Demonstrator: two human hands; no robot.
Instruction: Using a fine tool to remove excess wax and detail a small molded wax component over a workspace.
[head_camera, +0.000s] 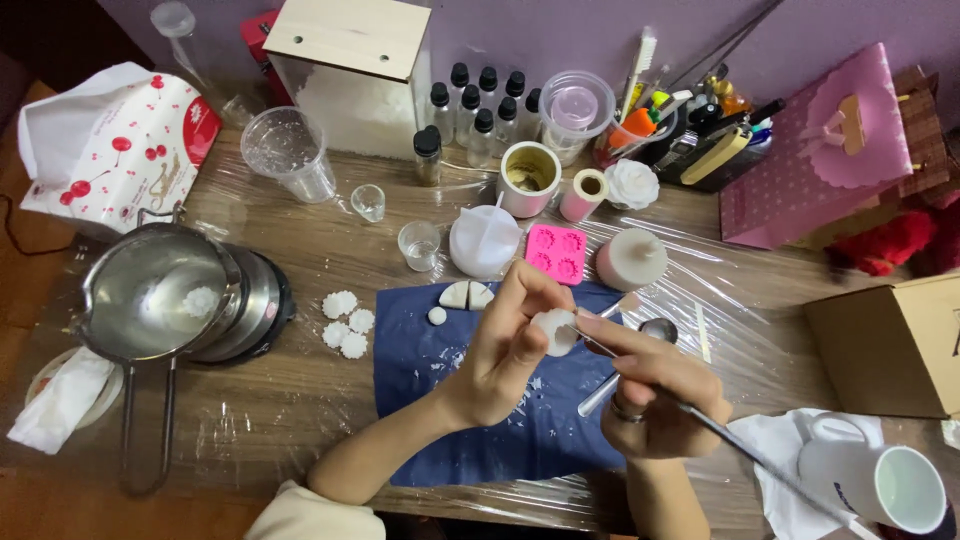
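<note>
Mostly hidden: white wax piece (553, 331) pinched in left hand (505, 345); right hand (655, 395) grips thin tool (730, 440).

Wood table (330, 400) w/ plastic wrap, blue cloth (420, 400), pot (150, 290), cups

Navy blue cloth (470, 420), pink flower mould (556, 252), white bag with red cherry pattern (120, 140), white wax flowers (347, 320)

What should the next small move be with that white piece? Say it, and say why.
Probably a light scrape along the edge of the white wax piece. The left hand pinches it over the blue cloth, the right hand has a thin tool's tip against it, and white crumbs already lie on the cloth.
</note>
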